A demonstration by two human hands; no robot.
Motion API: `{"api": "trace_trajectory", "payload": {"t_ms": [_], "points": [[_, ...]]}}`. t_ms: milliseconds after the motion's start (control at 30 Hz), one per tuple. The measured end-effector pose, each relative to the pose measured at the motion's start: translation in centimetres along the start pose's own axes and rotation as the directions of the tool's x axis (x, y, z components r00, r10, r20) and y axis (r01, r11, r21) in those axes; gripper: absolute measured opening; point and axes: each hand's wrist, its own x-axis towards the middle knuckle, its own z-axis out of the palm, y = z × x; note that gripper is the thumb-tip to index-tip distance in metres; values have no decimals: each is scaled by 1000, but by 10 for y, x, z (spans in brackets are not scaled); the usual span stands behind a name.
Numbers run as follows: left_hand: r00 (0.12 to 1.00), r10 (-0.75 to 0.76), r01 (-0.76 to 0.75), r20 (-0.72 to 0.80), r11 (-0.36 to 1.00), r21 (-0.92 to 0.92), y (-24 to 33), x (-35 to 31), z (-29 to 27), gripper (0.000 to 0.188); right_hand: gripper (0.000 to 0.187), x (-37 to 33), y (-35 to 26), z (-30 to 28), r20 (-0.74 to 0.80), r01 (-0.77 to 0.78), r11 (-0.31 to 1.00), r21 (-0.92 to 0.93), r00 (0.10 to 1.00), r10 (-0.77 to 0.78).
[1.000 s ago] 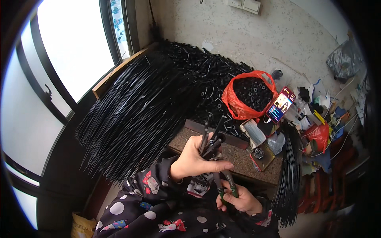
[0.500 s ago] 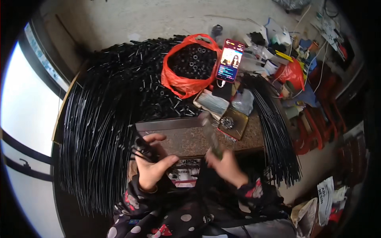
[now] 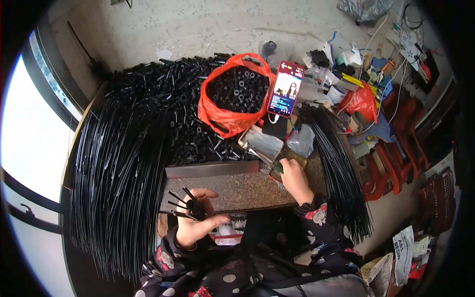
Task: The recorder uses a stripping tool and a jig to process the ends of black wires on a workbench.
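My left hand (image 3: 194,228) is closed around a black cylindrical fitting (image 3: 196,210), from which several thin black rods stick out toward the upper left. The thumb lies stretched along its near side. My right hand (image 3: 295,179) grips a tool with a green handle (image 3: 279,168); its metal shaft points up and left, and its exact kind cannot be made out. That hand is over a shallow yellowish tray (image 3: 300,161), partly hiding it. Beside the tool is an open box of thin pale sticks (image 3: 263,143).
Black tubes (image 3: 148,89) are heaped behind a low metal strip (image 3: 213,170). A red plastic bag (image 3: 210,116) holds black rings; a phone (image 3: 285,89) leans beside it. Long black rods hang over the table at left (image 3: 114,183) and right (image 3: 341,173). Clutter fills the back right.
My right hand has moved up and right with the tool, from above the table's front edge to the tray. My left hand, still holding the fitting, sits slightly lower in view.
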Motion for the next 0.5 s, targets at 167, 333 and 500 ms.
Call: {"api": "trace_trajectory", "payload": {"t_ms": [167,333,500], "points": [[999,-45,44,-10,999,-28,7,-4,1,43,11,-6,6,0,-14,32,999,-8,999,-32],[994,8,-16,106,997,75,18,-12,4,36,24,-12,-10,-7,-249,-88,988,130,961,118],[996,25,-24,83,1000,-9,38,-15,27,63,18,-30,-145,-46,185,-224,163,961,956,228]]}}
